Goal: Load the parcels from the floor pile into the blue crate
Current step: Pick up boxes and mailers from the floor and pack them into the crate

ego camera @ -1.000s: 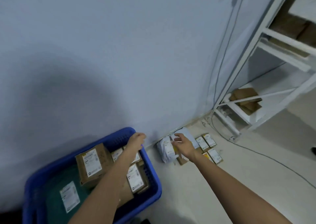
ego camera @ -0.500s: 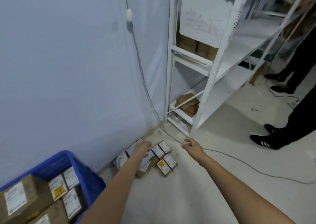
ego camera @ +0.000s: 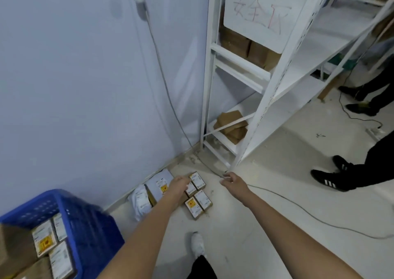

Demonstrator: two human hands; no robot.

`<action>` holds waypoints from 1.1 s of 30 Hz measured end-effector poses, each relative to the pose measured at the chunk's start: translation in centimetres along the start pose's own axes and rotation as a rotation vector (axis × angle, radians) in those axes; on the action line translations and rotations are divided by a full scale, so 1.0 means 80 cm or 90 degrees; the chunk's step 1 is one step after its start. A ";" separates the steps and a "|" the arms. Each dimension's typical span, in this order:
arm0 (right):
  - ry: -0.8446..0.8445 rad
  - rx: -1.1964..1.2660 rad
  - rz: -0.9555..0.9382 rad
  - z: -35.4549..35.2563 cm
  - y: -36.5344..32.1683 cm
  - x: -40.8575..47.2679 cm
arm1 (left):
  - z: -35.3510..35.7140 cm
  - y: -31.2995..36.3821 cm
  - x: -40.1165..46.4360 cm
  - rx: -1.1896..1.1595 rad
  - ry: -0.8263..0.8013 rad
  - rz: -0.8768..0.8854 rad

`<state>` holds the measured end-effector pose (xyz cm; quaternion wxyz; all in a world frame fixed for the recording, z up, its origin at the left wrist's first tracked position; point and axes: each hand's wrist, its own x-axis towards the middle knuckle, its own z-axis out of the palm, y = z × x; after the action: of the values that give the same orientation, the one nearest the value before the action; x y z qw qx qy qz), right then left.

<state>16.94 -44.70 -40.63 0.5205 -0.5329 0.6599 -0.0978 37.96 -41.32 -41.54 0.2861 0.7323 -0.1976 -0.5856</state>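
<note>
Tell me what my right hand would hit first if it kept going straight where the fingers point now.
Probably the thin grey cable on the floor just past the right hand, then the foot of the white metal shelving rack. Depth is hard to judge here.

Four small brown boxes with white labels are lying in a cluster on the floor at lower centre (ego camera: 197,194), partly under one reaching hand; two of them are showing orange stickers; beside them, toward the wall, one grey mailer bag (ego camera: 159,184) and one white crumpled bag (ego camera: 139,203) are lying. One blue crate (ego camera: 85,225) is sitting at lower left, showing at least four labelled parcels inside (ego camera: 51,242); more may be hidden past the frame edge. One white shelving rack (ego camera: 264,99) is standing at upper right, with one white sign (ego camera: 260,10) hanging on it; two hands are showing, and three dark shoes at the right edge (ego camera: 332,174).
</note>
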 end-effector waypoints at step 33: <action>-0.279 -0.296 0.081 -0.037 0.105 0.416 | 0.192 -0.092 0.292 -0.384 0.149 -0.281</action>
<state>13.23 -69.31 -64.47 0.5199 -0.6033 0.5688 0.2055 28.20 -53.20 -66.03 0.3761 0.7022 0.1795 -0.5772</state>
